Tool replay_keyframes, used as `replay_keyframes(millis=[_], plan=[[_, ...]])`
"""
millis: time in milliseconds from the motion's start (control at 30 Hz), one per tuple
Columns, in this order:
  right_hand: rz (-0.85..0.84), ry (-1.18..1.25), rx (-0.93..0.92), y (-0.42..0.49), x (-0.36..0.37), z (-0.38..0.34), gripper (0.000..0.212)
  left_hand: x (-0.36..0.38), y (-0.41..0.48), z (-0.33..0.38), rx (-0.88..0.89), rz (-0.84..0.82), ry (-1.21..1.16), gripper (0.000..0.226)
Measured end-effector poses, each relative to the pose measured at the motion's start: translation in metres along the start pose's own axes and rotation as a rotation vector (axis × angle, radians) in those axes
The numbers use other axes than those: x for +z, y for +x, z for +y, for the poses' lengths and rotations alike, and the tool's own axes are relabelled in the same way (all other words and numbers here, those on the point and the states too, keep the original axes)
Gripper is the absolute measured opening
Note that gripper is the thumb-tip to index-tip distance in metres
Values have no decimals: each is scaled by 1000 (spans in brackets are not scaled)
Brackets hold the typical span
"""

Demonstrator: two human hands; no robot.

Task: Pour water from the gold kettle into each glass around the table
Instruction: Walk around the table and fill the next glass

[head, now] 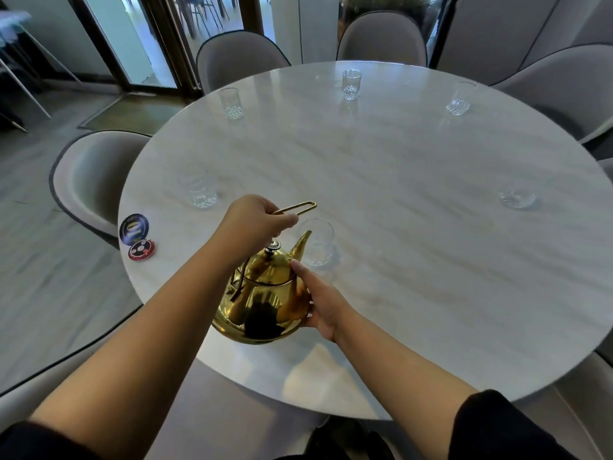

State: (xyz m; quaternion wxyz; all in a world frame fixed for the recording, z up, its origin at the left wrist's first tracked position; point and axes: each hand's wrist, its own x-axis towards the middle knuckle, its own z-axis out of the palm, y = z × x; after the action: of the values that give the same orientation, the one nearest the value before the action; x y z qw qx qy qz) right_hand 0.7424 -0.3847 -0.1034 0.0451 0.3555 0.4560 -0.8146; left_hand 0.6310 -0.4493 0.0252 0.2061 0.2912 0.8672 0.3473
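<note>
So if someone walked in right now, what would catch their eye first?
The gold kettle at the near edge of the round table, left hand on its handle, right hand against its side, spout by the nearest glass. Then the other clear glasses ringing the table.

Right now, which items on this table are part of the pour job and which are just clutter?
Part of the job:
- gold kettle, held by left hand on the handle and right hand on the body
- nearest glass at the spout
- five other glasses

Lying about:
- two round badges at the table's left edge
- chairs around the table
</note>
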Motion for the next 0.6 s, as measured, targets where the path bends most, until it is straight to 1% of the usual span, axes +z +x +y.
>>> replay_keyframes(millis=[167, 367, 400, 433, 533, 600], plan=[[-5, 69, 47, 6, 4, 1, 48, 1, 14, 2, -1, -29, 78, 36], [-15, 121, 69, 9, 6, 1, 33, 0, 24, 5, 13, -46, 136, 38], [-11, 123, 69, 9, 5, 0, 33, 0, 25, 6, 16, -47, 141, 38], [-6, 122, 69, 9, 5, 0, 36, 0, 26, 7, 20, -45, 143, 37], [4, 108, 79, 8, 7, -2, 56, 0, 28, 9, 27, -41, 147, 37], [7, 109, 86, 6, 9, -3, 65, 0, 29, 11, 28, -47, 165, 36]])
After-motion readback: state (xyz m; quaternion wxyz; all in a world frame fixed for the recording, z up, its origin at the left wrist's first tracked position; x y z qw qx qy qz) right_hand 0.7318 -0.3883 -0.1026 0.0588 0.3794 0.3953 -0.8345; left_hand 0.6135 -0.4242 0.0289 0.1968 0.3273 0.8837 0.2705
